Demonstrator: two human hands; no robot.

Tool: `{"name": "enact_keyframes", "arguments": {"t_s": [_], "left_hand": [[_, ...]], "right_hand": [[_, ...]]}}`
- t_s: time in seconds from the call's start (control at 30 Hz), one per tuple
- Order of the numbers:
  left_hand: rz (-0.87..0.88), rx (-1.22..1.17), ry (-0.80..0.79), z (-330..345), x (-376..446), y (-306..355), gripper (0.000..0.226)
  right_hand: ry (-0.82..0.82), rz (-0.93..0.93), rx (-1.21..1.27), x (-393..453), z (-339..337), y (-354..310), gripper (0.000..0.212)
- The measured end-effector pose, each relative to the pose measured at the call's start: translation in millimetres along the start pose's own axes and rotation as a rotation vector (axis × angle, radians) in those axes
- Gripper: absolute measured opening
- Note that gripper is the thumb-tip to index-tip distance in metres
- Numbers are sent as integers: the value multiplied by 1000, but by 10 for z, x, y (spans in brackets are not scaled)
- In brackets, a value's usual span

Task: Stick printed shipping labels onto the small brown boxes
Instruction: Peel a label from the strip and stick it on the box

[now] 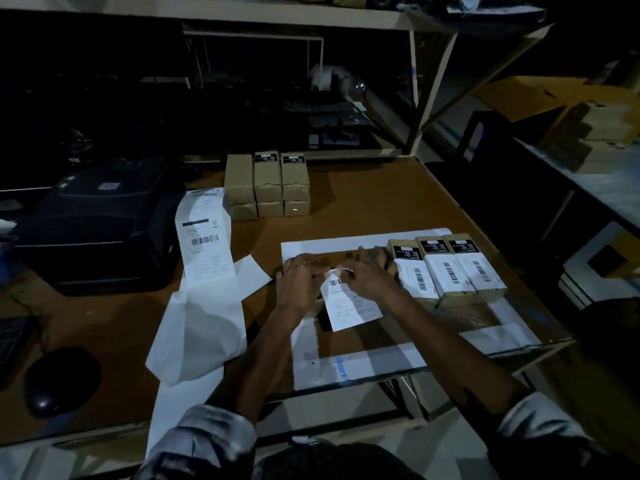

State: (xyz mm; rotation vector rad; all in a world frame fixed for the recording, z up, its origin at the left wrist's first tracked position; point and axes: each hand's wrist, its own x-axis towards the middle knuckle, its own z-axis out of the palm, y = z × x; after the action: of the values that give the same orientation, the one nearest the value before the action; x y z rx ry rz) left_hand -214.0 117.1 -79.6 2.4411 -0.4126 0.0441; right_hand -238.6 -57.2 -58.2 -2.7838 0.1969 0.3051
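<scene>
A printed shipping label (349,304) with a barcode lies over a small brown box that my hands mostly hide. My left hand (300,276) and my right hand (364,271) both pinch the label's curled top edge. Just to the right stand three brown boxes (446,268) side by side, each with a white label stuck on. At the back of the table stands a stack of several unlabelled brown boxes (267,184). A strip of printed labels (205,237) hangs out of the black label printer (100,223) on the left.
White backing paper (201,327) trails over the table's front edge. A white-framed mat (363,362) lies under the work area. A black mouse (62,381) sits front left. Shelves and cartons (602,129) stand behind and to the right.
</scene>
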Motion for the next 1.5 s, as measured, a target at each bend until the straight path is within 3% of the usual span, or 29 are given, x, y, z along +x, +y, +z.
{"name": "enact_keyframes", "arguments": {"t_s": [0.27, 0.33, 0.47, 0.5, 0.57, 0.7, 0.9, 1.13, 1.23, 1.33, 1.5], "left_hand": [[-82, -55, -6, -42, 57, -117, 21], [-89, -111, -5, -14, 96, -184, 25], [-75, -227, 21, 104, 170, -352, 63], [-80, -238, 8, 103, 165, -358, 64], [-98, -241, -13, 36, 121, -298, 51], [-126, -209, 3, 21, 88, -252, 27], [-133, -154, 22, 47, 94, -239, 29], [-162, -120, 20, 42, 82, -194, 33], [-153, -134, 37, 28, 73, -183, 32], [-139, -160, 50, 19, 54, -177, 31], [-130, -153, 43, 34, 65, -195, 30]], "right_hand": [[-62, 94, -233, 37, -202, -50, 57], [-39, 66, -267, 58, -144, -160, 52], [-48, -36, -122, -67, 37, -411, 47], [-46, -37, -104, -99, 29, -403, 46], [-45, 9, -116, -105, -30, -271, 40], [-36, 117, -221, -28, -209, -34, 49], [-120, -39, -66, 8, 87, -334, 50], [34, 155, -307, 71, -152, 61, 62], [45, 35, -332, -8, -3, -210, 55], [36, -60, -194, -143, 146, -424, 48], [39, 82, -208, -67, -50, -26, 49]]}}
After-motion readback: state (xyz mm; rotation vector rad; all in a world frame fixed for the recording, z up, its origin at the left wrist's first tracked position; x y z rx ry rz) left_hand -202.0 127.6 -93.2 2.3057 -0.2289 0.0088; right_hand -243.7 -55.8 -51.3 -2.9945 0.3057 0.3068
